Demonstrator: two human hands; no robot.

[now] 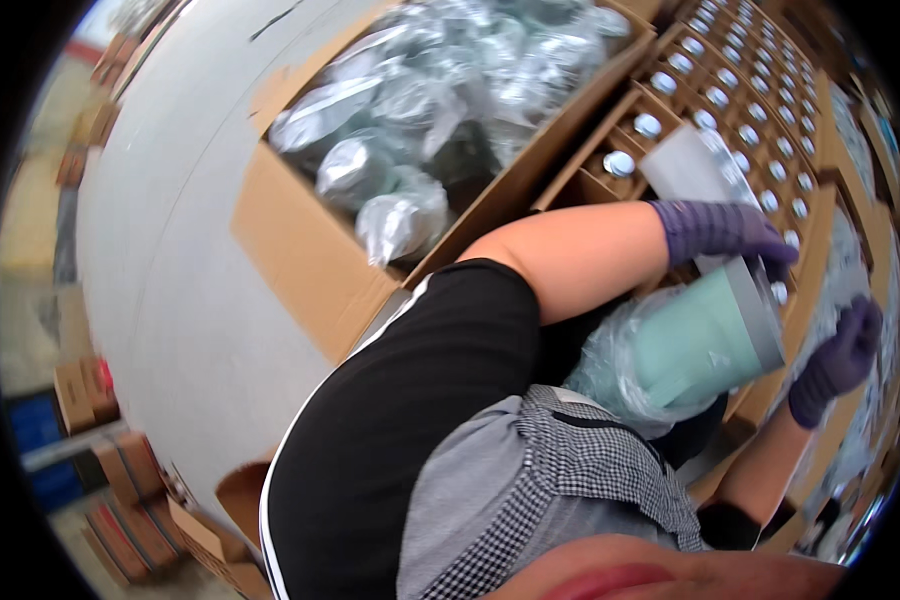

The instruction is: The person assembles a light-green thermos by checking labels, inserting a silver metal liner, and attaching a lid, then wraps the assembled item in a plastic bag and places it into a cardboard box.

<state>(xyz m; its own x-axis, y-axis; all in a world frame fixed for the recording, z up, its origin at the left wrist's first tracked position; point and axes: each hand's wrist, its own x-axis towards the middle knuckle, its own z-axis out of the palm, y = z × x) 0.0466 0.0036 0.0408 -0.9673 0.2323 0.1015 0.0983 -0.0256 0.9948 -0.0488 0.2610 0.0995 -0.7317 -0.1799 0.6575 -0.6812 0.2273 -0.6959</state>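
There are two hands in purple gloves (725,232), one green cup (705,340), two big boxes (305,250), and too many silver lids (648,125) to count.

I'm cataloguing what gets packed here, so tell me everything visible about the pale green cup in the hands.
The pale green cup is smooth, plastic-looking, with a grey rim band. It lies tilted on its side, mouth toward the upper right, half inside a crinkled clear plastic bag. The gloved left hand grips its rim from above; the gloved right hand is beside its mouth.
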